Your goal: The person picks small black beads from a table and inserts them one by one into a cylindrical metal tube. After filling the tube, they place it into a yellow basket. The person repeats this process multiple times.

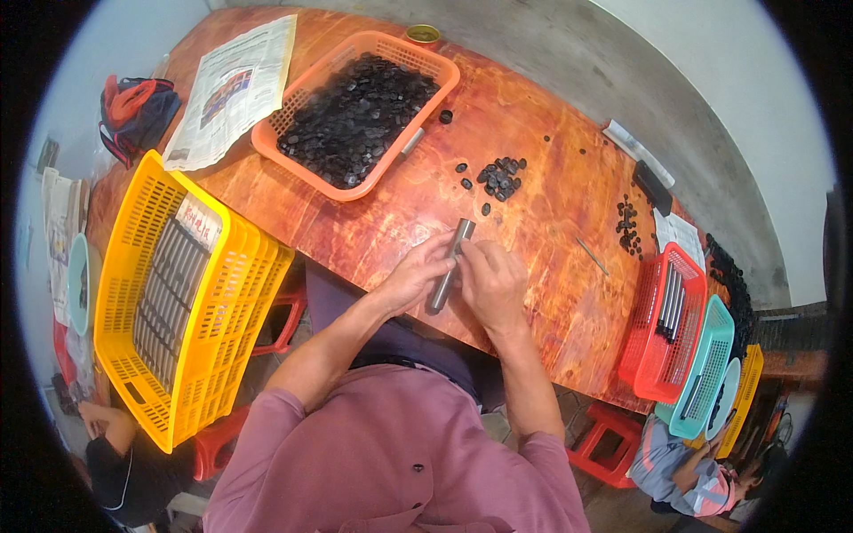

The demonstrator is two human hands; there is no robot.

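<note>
A short grey metal tube is held at a slant above the table's near edge. My left hand is closed around it from the left side, the thumb lying along it. My right hand is closed too, its thumb and fingertips pinched together against the tube's middle. Whatever small thing those fingertips may hold is hidden. Just beyond the tube lies a loose pile of small black oval pieces, with a few strays around it. A large heap of similar black pieces fills an orange basket farther left.
Yellow crates with rows of grey tubes stand left. A newspaper lies behind them. At right are a thin rod, a red basket holding tubes, and a green basket. Other people sit at both lower sides.
</note>
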